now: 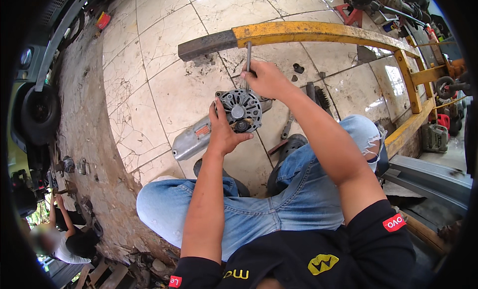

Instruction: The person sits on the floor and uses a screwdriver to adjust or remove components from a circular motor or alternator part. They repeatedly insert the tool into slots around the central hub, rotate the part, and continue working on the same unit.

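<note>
A round, vented alternator housing of grey metal rests on a long silver metal cover on the tiled floor in front of me. My left hand steadies the housing, fingers along its left edge and thumb against its lower side. Above its far side, my right hand grips a slim metal rod. The rod stands nearly upright, its lower end meeting the top of the housing. What that end engages is too small to make out.
A yellow steel frame leg with a dark end curves across the far side. A wire brush and small dark parts lie right of the housing. A wheel stands at far left; another person sits lower left.
</note>
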A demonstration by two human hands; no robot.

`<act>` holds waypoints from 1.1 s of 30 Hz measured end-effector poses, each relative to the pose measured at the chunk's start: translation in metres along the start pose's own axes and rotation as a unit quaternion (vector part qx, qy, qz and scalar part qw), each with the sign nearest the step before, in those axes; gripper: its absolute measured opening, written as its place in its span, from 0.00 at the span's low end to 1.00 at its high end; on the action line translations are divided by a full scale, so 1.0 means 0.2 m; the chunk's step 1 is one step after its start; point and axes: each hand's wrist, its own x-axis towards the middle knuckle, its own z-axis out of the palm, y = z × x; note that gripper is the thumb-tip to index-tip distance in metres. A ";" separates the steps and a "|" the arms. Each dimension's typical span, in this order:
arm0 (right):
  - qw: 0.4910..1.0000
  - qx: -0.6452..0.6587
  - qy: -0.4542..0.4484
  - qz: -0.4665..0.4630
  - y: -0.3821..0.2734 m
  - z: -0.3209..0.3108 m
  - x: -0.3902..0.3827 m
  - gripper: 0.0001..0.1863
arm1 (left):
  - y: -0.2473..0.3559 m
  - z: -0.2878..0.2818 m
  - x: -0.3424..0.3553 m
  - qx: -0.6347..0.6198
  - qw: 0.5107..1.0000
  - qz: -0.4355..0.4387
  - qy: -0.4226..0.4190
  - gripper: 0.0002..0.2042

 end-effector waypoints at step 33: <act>0.994 0.051 0.017 0.091 0.04 0.00 -0.03 0.13 | -0.02 0.00 0.00 0.016 1.000 0.003 0.001 0.75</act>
